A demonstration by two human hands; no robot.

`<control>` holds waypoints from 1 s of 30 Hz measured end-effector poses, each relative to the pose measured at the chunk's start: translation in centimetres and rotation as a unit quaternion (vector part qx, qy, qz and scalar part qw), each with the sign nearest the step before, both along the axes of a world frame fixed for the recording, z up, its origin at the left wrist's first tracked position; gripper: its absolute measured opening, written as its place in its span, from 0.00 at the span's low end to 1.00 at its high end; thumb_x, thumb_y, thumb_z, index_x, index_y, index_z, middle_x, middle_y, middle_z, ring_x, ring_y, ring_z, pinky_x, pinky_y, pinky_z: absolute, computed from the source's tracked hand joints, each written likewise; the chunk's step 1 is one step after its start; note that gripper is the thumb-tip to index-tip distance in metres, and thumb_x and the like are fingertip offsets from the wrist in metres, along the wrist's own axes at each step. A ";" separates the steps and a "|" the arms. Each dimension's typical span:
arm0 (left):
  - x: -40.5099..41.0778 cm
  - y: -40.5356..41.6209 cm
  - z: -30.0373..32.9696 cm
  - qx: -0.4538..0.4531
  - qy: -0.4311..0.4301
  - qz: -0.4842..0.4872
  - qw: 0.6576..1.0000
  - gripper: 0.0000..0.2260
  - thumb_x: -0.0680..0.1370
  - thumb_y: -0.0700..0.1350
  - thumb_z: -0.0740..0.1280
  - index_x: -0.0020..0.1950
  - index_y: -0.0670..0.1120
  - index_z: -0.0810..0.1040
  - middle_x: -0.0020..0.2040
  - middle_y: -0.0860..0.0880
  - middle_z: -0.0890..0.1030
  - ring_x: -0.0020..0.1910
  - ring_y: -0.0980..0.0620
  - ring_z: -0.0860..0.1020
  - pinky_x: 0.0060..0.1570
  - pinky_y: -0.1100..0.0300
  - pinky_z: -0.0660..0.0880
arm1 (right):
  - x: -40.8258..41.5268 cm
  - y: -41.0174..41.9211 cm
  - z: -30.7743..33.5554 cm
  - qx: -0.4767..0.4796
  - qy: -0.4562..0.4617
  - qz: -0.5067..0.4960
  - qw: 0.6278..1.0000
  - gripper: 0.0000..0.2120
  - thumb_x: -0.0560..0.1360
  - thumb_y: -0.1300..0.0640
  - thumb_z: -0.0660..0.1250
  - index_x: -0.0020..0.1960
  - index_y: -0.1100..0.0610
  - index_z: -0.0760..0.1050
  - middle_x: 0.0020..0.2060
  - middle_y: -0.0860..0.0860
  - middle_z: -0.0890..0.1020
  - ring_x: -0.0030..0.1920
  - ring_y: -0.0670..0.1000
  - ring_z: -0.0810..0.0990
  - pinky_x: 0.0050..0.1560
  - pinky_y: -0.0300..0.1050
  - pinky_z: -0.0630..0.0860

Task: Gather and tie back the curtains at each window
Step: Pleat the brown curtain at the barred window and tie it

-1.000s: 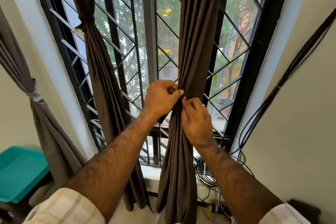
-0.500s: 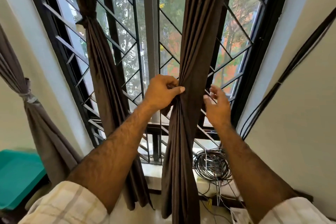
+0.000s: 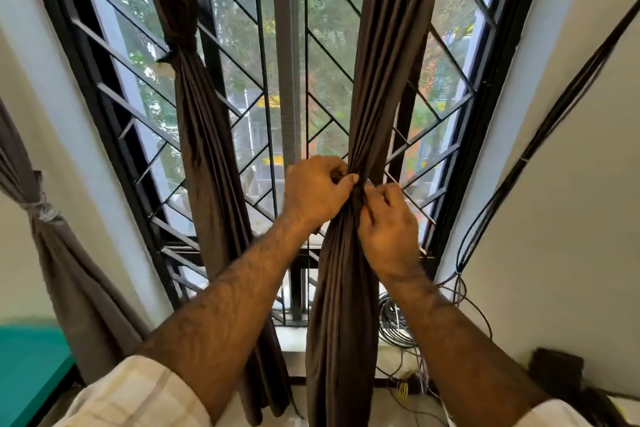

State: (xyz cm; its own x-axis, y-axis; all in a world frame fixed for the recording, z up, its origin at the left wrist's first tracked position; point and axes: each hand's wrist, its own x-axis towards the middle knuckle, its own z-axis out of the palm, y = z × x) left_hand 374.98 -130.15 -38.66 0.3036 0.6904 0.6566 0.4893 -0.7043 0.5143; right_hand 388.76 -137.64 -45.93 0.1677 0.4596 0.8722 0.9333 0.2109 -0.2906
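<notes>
Between both hands, the right brown curtain hangs in front of the barred window, bunched into a narrow waist. Left hand grips the gathered folds from the left side, fingers curled round the cloth, thumb tip pressed onto the front of the bunch. Right hand sits just beside it, touching, fingers curled and pinching the fabric at the same waist; cannot tell if it holds a tie. Below the hands the curtain falls loose toward the sill. Left of the left hand, a second brown curtain is already cinched with a tie higher up. Far left, a grey curtain is tied too. Under the right forearm, coiled cables lie on the sill. Teal surface at lower left.
</notes>
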 end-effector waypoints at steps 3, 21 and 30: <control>-0.8 0.4 -0.2 -0.015 -0.018 -0.028 0.999 0.12 0.75 0.59 0.73 0.44 0.51 0.86 0.36 0.56 0.85 0.38 0.56 0.84 0.45 0.50 0.82 | -0.9 0.6 -0.1 -0.017 -0.013 -0.010 1.000 0.18 0.79 0.64 0.67 0.68 0.64 0.79 0.53 0.58 0.77 0.45 0.62 0.80 0.43 0.56 0.81; -2.1 3.8 -0.4 -0.098 -0.042 -0.142 0.984 0.08 0.75 0.51 0.78 0.40 0.48 0.84 0.35 0.54 0.84 0.37 0.54 0.83 0.44 0.49 0.82 | 1.6 0.8 -1.9 -0.074 0.092 0.091 0.989 0.17 0.86 0.50 0.64 0.70 0.55 0.78 0.60 0.50 0.77 0.60 0.50 0.78 0.59 0.43 0.77; -1.8 5.5 0.4 -0.193 -0.036 -0.217 0.956 0.11 0.78 0.43 0.76 0.41 0.40 0.78 0.33 0.40 0.78 0.36 0.50 0.76 0.43 0.50 0.76 | 7.4 7.5 0.6 -0.133 0.456 0.235 0.848 0.01 0.79 0.62 0.75 0.50 0.58 0.84 0.41 0.52 0.86 0.40 0.46 0.82 0.44 0.41 0.79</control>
State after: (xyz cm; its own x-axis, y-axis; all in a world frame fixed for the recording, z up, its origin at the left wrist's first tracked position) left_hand 373.14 -124.65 -38.25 0.5798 0.7048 0.4088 0.1471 -0.5840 0.7983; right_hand 396.21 -130.11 -45.33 0.4602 0.8231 0.3328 0.1257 0.3107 -0.9422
